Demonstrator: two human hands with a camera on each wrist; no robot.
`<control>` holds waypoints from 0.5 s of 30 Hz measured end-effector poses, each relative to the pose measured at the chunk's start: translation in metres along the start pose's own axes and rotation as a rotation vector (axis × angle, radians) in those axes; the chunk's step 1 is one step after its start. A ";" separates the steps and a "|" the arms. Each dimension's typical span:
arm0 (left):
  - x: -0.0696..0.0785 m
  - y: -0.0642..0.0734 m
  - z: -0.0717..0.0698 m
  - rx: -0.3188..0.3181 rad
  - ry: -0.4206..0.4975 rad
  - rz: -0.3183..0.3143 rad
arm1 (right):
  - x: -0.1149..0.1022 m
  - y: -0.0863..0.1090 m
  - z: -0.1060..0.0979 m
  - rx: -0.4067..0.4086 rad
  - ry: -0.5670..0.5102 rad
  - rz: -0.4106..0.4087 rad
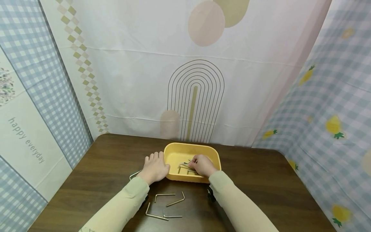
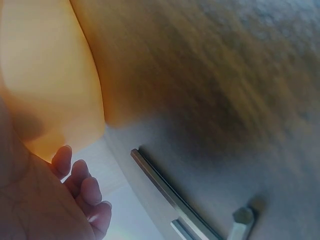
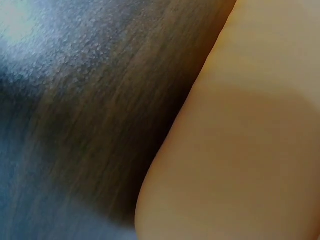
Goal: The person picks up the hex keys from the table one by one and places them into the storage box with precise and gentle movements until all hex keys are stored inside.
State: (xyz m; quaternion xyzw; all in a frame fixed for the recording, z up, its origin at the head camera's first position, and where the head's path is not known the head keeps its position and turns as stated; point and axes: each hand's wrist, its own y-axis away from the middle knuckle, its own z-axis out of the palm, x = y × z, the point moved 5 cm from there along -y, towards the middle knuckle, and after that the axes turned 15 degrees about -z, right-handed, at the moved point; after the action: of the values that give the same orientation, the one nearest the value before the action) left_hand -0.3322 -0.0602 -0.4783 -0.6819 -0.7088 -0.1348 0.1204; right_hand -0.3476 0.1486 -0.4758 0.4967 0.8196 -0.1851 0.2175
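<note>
A yellow plastic bin stands toward the back of the table, with several L-shaped hex keys lying in it. My left hand rests at the bin's left end, thumb by the rim and fingers extended; its fingers also show in the left wrist view. Inside the bin, my right hand has its fingers curled and pinches a hex key, mostly hidden by the fingertips. The right wrist view shows only the bin's outer wall and the table.
In front of the bin lie several more hex keys on the dark wooden table. Another hex key is partly covered by my left wrist. A patterned cloth hangs behind the table.
</note>
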 end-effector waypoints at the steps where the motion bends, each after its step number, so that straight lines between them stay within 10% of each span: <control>1: 0.000 0.000 0.000 -0.001 -0.003 -0.002 | 0.001 0.000 0.000 -0.001 -0.002 -0.006; 15: 0.000 -0.001 -0.001 -0.005 -0.012 -0.003 | 0.001 0.002 -0.002 0.011 -0.041 -0.016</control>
State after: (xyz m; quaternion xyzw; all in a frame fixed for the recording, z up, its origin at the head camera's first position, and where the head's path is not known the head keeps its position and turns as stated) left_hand -0.3328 -0.0605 -0.4777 -0.6817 -0.7103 -0.1328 0.1143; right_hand -0.3468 0.1513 -0.4745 0.4872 0.8179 -0.2016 0.2301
